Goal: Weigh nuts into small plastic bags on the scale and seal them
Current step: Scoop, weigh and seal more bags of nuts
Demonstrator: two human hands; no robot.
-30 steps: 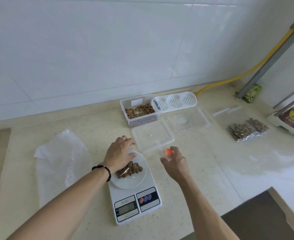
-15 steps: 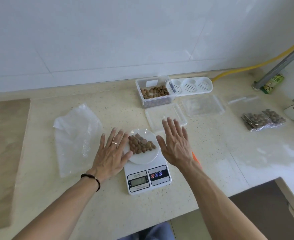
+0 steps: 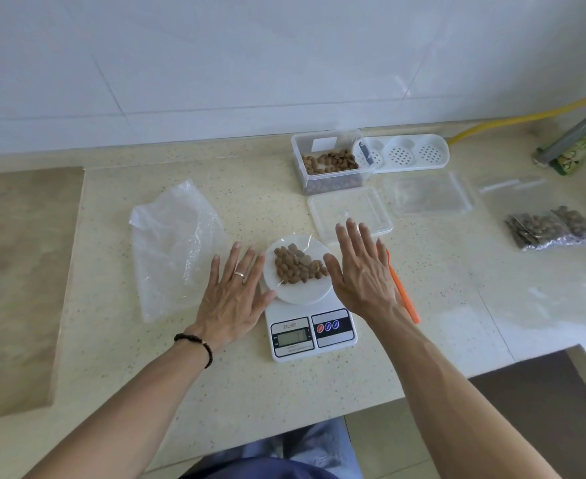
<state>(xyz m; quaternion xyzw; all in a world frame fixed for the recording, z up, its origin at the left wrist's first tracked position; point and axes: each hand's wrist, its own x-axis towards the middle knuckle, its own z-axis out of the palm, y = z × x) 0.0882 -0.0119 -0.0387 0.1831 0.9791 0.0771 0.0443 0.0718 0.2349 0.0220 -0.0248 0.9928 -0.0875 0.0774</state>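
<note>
Pale speckled countertop [image 3: 422,288] runs under white wall tiles, and the scale [image 3: 314,326] sits at its front edge. On the scale's round platform lies the small bag of nuts [image 3: 298,266], its long axis slanting from upper left to lower right. Both hands lie flat, fingers straight, holding nothing: the left hand [image 3: 232,299] just beside the platform's left rim, the right hand [image 3: 362,271] at its right. Either could take the bag; the right thumb looks nearest.

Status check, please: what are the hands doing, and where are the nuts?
Left hand and right hand open, flat, either side of the scale. Nuts in a clear bag on its white plate. Nothing blocking.
</note>
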